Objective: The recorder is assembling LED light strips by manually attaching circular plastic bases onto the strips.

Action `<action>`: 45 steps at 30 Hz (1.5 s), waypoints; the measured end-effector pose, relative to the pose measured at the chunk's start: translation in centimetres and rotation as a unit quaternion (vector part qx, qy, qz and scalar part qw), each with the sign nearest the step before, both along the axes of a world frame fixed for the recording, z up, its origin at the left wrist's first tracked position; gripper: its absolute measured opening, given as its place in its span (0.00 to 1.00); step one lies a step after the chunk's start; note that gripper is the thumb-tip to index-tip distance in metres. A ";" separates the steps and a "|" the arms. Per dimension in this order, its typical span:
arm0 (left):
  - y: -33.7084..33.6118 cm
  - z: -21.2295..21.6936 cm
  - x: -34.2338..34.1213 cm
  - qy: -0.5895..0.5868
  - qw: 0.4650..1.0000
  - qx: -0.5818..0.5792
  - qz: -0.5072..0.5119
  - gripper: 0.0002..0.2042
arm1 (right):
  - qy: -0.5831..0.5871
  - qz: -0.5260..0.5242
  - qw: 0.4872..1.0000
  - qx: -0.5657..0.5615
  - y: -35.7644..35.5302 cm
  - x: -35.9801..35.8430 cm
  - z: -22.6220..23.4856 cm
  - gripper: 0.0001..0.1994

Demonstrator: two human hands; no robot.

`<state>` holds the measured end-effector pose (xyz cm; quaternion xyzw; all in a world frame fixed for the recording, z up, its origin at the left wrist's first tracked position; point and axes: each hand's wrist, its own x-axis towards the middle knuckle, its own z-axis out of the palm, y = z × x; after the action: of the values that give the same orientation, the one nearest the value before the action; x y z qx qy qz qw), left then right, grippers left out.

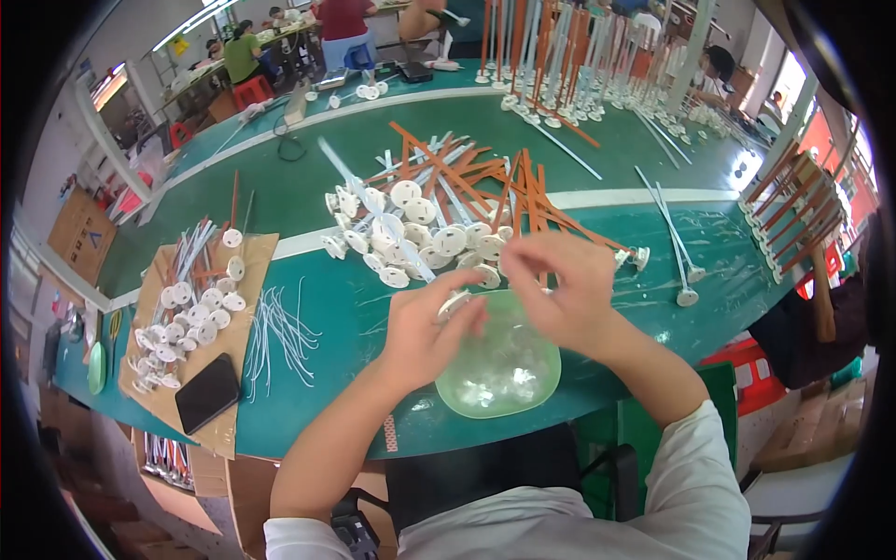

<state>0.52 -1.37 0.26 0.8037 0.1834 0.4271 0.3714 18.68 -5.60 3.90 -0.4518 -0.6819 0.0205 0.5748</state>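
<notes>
My left hand [420,322] grips a white round disc [455,306] between thumb and fingers. From that disc a pale flat strip [411,254] slants up and to the left across the heap. My right hand [571,285] hovers just to the right, thumb and fingertips pinched together; whatever they hold is too small to make out. Below both hands sits a light green bowl [499,397] with small shiny, clear bits in it. Just beyond the hands lies a heap of white discs [448,241] on orange and pale strips [471,173].
At left, cardboard [229,439] bears a black phone [208,392] and more discs [187,322] on strips. Thin white wires [280,336] lie beside it. Two strips with discs [674,238] rest at right. Upright strips [560,56] stand at the back; people work around.
</notes>
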 end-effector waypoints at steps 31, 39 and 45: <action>-0.4 0.4 0.2 0.061 0.987 0.105 0.105 0.06 | -0.106 0.067 0.992 0.033 -1.2 -0.4 -1.2 0.08; 0.1 0.9 -0.6 0.051 0.985 -0.066 0.150 0.08 | -0.302 0.199 0.892 -0.271 -2.1 -0.6 -2.8 0.10; -0.2 0.7 -0.4 0.059 0.992 -0.053 0.102 0.09 | -0.295 0.220 0.869 -0.331 -2.1 -0.5 -2.8 0.09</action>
<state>0.12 -1.52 0.96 0.7841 0.3084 0.4039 0.3563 18.19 -7.71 1.06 -0.4390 -0.8547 0.2370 0.1438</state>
